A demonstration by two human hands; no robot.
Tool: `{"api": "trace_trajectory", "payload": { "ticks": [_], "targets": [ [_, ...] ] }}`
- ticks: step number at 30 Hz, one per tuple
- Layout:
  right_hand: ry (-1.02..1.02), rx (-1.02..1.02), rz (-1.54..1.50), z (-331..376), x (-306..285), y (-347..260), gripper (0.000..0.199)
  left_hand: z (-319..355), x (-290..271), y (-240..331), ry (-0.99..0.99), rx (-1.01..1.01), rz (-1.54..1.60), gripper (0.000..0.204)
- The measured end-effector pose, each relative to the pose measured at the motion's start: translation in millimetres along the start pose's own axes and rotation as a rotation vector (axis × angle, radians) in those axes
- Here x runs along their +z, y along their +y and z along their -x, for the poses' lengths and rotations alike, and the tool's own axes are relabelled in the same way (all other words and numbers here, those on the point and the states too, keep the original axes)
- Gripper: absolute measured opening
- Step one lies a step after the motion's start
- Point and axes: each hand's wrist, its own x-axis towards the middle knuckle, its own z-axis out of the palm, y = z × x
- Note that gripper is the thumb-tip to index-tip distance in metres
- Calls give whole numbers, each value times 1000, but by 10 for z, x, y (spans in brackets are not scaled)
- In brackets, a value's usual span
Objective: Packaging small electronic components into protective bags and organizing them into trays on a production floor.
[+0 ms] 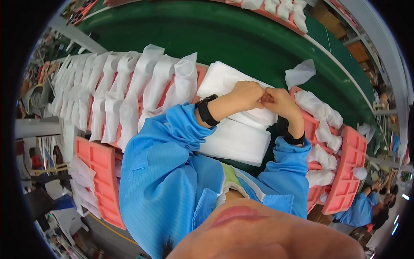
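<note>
Over a stack of thin white sheets or bags (235, 140), my left hand (247, 95) and my right hand (280, 103) meet, fingers bent and pressed together. Both are closed. Anything small between the fingertips is hidden from view. The upper pile of white sheets (221, 80) lies under and beyond my left hand, slightly askew to the lower pile. A dark band circles each wrist. To the right of my right hand, a loose translucent white bag (300, 73) lies on the green table.
On the left, a pink tray (201, 74) carries rows of white-wrapped objects (151, 71). More wrapped pieces (312, 103) lie in pink trays at right. Tilted pink trays (97, 177) stand at lower left and right (348, 168). A co-worker in blue (358, 209) is at far right.
</note>
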Motion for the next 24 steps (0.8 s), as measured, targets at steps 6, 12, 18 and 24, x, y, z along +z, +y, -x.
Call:
{"api": "trace_trajectory", "payload": {
  "ticks": [6, 12, 18, 24],
  "targets": [
    [-8, 18, 9, -26, -5, 23, 16, -38, 16, -13, 22, 7, 13, 24],
    [-61, 72, 0, -39, -20, 22, 15, -45, 11, -19, -9, -12, 2, 25],
    [-80, 88, -2, -55, -28, 31, 15, -42, -15, -22, -4, -1, 2, 21],
    [-90, 101, -27, -54, -29, 91, 16, -52, -10, -32, -10, -1, 11, 24]
  ]
}}
